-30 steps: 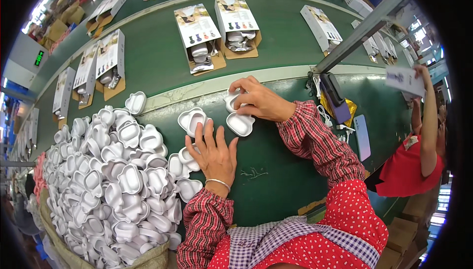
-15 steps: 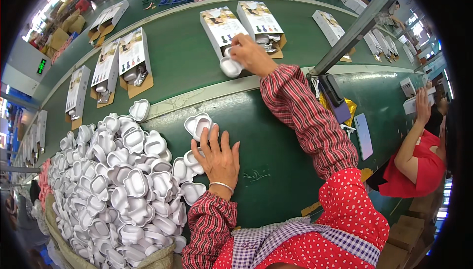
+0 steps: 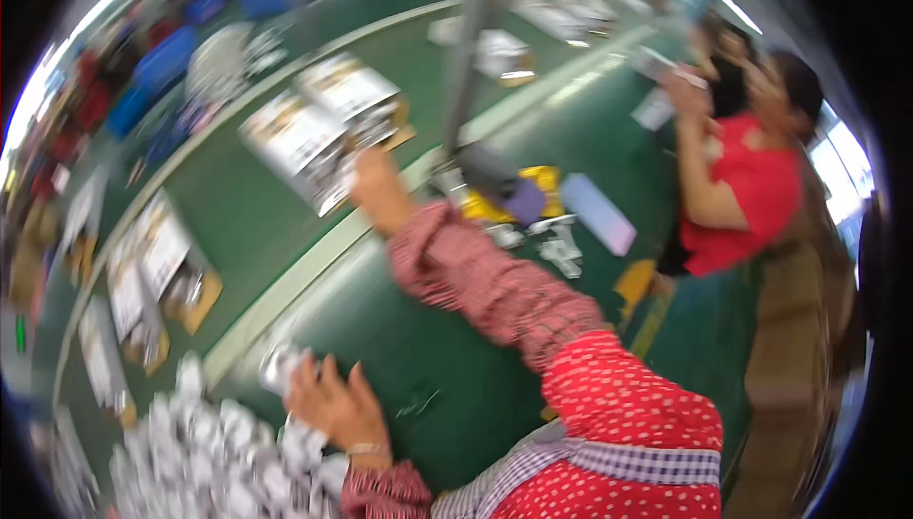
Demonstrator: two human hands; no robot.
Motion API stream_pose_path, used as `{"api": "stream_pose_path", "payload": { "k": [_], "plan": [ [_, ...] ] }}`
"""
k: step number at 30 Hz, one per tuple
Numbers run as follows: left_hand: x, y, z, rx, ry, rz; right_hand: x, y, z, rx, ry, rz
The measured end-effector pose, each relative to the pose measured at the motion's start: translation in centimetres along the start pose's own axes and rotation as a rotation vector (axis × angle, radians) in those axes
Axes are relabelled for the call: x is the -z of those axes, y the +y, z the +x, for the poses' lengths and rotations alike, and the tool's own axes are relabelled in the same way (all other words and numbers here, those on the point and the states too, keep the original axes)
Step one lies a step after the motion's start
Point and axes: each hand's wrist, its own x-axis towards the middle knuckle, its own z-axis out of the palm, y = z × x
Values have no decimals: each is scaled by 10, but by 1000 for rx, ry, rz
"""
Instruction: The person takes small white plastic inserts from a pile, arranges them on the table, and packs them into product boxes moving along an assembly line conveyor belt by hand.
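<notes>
Past the far edge of the green surface [image 3: 466, 376], in the head view, the right hand [image 3: 380, 186] is at the open end of a white carton [image 3: 295, 143] on the green belt [image 3: 223, 200] — blur hides its grip, so I cannot tell how closed it is or what it holds. Toward the surface's left end, the left hand [image 3: 333, 405] lies fingers spread, clasping nothing — fingertips at a white shell [image 3: 280, 367], near heaped white shells [image 3: 219, 452].

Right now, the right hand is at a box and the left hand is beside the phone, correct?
Not quite: the left hand is beside the white pile, not the phone, as the head view shows. The right hand is at a box.
</notes>
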Motion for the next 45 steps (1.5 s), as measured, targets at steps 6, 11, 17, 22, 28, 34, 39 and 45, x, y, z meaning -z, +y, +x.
{"api": "stream_pose_path", "payload": {
  "k": [6, 11, 17, 22, 28, 34, 39, 45],
  "plan": [
    [33, -10, 4, -201, 35, 179, 16, -24, -3, -12, 34, -186],
    [70, 48, 37, -306, -5, 29, 74, -87, -52, 156, -29, 136],
    [32, 32, 46, -180, 50, -62, 66, -96, -57, 171, 2, 326],
    [30, 32, 61, -165, 8, -23, 65, -89, -56, 119, 48, 453],
    [33, 37, 53, -77, 79, -122, 88, -81, -16, 53, -39, 746],
    [44, 24, 44, 10, 91, -172, 30, -99, 63, 297, -296, 684],
    [32, 28, 46, 39, 62, -212, -11, -70, 89, 197, -28, 332],
    [32, 13, 50, 137, 90, -301, 74, -107, -10, 490, -374, 979]
  ]
}}
